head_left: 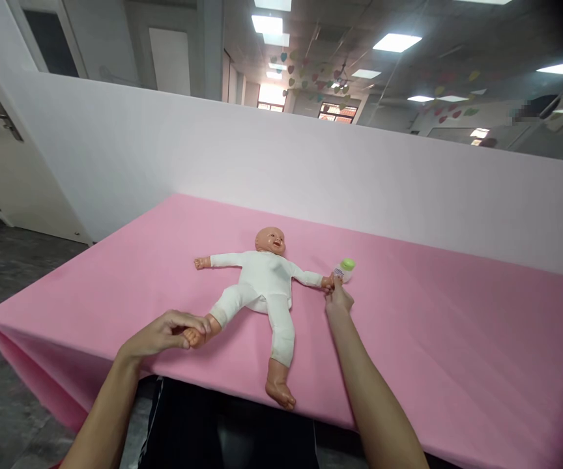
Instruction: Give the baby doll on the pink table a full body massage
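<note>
A baby doll [268, 273] in a white suit lies on its back on the pink-covered table, arms and legs spread. My left hand [167, 333] is closed around the doll's foot at the front left. On the other side, my right hand [339, 298] pinches the doll's hand at the end of its outstretched arm. Just beyond my right fingers is a small clear bottle [344, 269] with a green cap; whether my fingers touch it I cannot tell.
The pink cloth [433, 326] hangs over the table's front and left edges. A low white wall [311, 169] runs along the back. A door [12, 150] with a metal handle stands at the left, above a grey floor.
</note>
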Motion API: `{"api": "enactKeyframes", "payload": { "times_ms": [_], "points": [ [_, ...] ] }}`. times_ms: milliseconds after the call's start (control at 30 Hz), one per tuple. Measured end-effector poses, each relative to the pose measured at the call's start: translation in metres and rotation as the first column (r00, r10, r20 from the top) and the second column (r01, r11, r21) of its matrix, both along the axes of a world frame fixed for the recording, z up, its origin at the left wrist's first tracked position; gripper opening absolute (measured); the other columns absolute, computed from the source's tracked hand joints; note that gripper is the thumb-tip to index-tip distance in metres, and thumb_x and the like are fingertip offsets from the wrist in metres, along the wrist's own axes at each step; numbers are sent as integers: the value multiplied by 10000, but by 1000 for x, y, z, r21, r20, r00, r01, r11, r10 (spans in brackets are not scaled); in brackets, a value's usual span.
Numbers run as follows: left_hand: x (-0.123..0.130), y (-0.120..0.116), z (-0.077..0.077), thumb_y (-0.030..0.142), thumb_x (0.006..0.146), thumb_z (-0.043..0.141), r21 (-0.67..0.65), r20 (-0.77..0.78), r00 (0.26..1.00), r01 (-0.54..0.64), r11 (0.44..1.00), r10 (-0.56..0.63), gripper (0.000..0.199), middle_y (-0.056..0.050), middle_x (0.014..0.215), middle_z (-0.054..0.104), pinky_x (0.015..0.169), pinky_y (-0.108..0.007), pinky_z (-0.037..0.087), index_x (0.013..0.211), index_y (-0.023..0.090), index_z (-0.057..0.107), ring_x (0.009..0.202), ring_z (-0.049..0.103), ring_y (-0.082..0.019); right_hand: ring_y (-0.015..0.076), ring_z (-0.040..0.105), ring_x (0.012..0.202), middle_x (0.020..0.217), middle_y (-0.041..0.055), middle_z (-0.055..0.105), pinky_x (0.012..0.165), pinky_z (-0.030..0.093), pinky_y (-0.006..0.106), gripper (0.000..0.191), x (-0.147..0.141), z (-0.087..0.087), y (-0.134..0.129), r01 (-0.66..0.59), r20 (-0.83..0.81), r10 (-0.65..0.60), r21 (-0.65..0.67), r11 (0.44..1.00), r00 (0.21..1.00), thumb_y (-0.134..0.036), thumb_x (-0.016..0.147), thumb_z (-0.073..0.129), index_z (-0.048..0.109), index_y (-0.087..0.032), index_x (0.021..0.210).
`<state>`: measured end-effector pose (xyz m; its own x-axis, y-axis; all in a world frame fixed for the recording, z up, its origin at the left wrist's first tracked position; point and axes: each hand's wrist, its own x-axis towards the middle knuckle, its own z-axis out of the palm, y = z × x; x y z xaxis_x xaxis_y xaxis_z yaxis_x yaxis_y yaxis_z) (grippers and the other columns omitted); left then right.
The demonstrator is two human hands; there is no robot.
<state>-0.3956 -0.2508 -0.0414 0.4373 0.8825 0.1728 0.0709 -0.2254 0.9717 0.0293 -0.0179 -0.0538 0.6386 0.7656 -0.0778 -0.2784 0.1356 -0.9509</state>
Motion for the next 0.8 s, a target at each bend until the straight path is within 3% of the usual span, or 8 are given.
{"api": "enactKeyframes", "payload": {
  "times_ms": [100,200,300,400,467,567,700,800],
  "points": [
    [7,-12,-13,502,827,820,-18,20,998,-66,998,66,397,-156,1048,760,937,-411,546,1017,153,825,1020,691,-292,104,455,453,553,-42,539,378,409,244,446,1,-10,1,6,-53,-9,-58,998,999,-496,640,916,576,-213,699],
    [12,-8,-19,501,814,828,-14,59,992,-111,994,111,397,-158,1015,762,910,-418,557,984,142,823,986,692,-291,105,454,462,570,-38,553,382,390,241,434,-6,0,1,0,-38,-1,-43,999,999,-510,650,899,602,-205,729],
    [15,11,-9,456,816,827,31,113,978,-179,983,174,355,-156,1017,757,871,-403,559,978,140,808,969,685,-284,109,485,522,657,-12,620,449,413,253,419,-23,24,-1,-16,67,8,118,993,998,-554,697,848,659,-187,777],
    [24,39,12,380,831,802,66,104,990,-101,993,94,265,-132,1001,741,863,-381,542,936,137,785,956,665,-264,127,551,630,841,44,720,551,456,270,422,-52,50,-11,-171,295,94,249,953,951,-568,770,786,769,-163,888],
    [35,60,25,337,822,788,71,83,997,-9,997,3,217,-114,990,724,896,-391,522,906,138,768,976,644,-264,163,622,746,956,68,749,644,497,292,385,-73,62,-19,-325,501,151,281,903,852,-538,815,758,808,-176,933],
    [53,90,34,310,815,770,74,101,990,90,993,-97,175,-101,962,690,930,-399,490,851,141,738,1014,608,-269,212,672,864,927,60,746,773,518,329,264,-101,64,-30,-515,768,173,227,827,617,-454,865,728,827,-219,933],
    [69,123,22,392,827,775,62,148,972,173,983,-181,271,-82,893,636,827,-333,465,845,128,719,885,560,-213,221,675,869,923,41,741,806,508,342,208,-117,51,-32,-697,936,231,21,716,265,-319,927,636,832,-267,975],
    [74,140,6,474,770,837,23,172,965,194,981,-195,409,-74,883,614,765,-294,442,906,103,729,839,536,-187,222,680,906,982,43,754,825,509,339,252,-117,44,-27,-726,948,257,-43,687,187,-246,935,593,830,-269,1018]
  ]
}}
